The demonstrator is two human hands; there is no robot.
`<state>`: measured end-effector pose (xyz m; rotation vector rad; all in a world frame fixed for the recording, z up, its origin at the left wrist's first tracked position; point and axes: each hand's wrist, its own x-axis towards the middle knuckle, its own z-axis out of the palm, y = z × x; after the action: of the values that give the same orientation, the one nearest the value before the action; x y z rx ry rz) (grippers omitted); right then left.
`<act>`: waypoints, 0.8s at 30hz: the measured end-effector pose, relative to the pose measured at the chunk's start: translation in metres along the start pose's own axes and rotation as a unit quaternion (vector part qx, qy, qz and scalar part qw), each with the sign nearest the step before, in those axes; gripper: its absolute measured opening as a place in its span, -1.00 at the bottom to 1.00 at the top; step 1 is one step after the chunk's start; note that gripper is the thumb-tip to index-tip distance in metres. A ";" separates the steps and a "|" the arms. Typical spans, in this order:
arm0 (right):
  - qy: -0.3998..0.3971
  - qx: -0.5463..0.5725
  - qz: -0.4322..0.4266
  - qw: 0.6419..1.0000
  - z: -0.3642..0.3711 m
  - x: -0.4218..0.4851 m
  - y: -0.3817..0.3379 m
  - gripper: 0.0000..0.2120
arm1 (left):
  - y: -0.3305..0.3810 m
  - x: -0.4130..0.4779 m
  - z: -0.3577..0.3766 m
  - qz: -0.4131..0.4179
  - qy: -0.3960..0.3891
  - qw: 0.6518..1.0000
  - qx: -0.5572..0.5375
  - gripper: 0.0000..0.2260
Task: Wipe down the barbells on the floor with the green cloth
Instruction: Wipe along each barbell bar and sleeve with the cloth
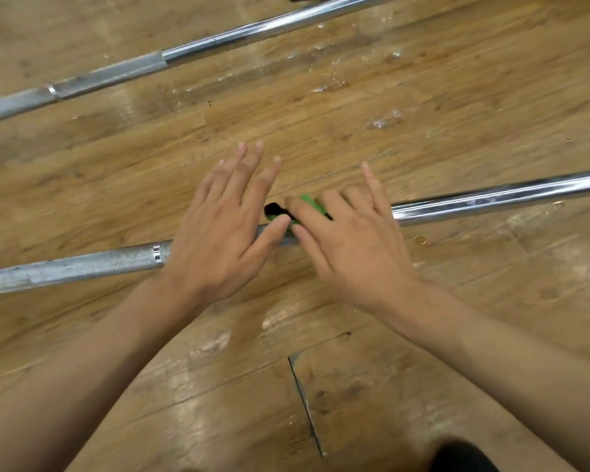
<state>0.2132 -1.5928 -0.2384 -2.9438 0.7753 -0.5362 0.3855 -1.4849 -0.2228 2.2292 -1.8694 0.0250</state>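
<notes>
Near barbell lies flat on the floor, dull grey on its left stretch and bright chrome on its right; green cloth bunched on its middle, mostly covered by the right hand; far barbell lies beyond it, roughly parallel, same finish.

The left hand and right hand are bare, forearms too.

You see two barbells on the floor, a far barbell and a near barbell; one green cloth; two hands, your left hand and right hand; one small gold disc to the right
</notes>
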 end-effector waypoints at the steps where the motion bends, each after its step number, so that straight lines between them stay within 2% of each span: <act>1: 0.009 0.003 0.003 1.000 -0.004 -0.014 0.016 -0.63 | -0.003 -0.002 0.000 0.014 -0.011 1.000 0.012 -0.35; 3: 0.044 -0.002 0.029 0.999 -0.014 -0.041 0.059 -0.62 | -0.012 -0.008 -0.001 0.103 -0.036 0.993 0.053 -0.36; 5: 0.048 -0.041 0.069 0.996 -0.023 -0.061 0.099 -0.61 | -0.020 -0.007 -0.007 0.242 -0.086 0.965 0.058 -0.38; 7: 0.043 -0.055 0.114 0.991 -0.026 -0.062 0.117 -0.61 | -0.029 -0.003 -0.013 0.318 -0.117 0.939 0.052 -0.38; 10: 0.046 -0.023 0.172 0.984 -0.022 -0.041 0.092 -0.63 | -0.038 -0.001 -0.017 0.326 -0.145 0.933 0.049 -0.28; 15: 0.015 0.019 0.057 0.998 0.002 -0.021 0.001 -0.61 | -0.037 -0.003 -0.019 0.326 -0.171 0.929 0.030 -0.15; 18: 0.027 -0.025 0.031 0.999 -0.002 -0.036 0.031 -0.64 | -0.036 -0.006 -0.020 0.330 -0.171 0.928 0.020 -0.14; 22: 0.055 -0.043 0.147 0.987 -0.022 -0.068 0.108 -0.62 | -0.032 -0.011 -0.018 0.327 -0.152 0.933 0.012 -0.12; 24: 0.062 -0.045 0.199 0.977 -0.029 -0.072 0.115 -0.63 | -0.028 -0.013 -0.018 0.328 -0.147 0.933 0.013 -0.11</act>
<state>0.0913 -1.6569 -0.2499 -2.7343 1.3934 -0.6660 0.4130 -1.4644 -0.2124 1.5788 -2.7061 -0.1824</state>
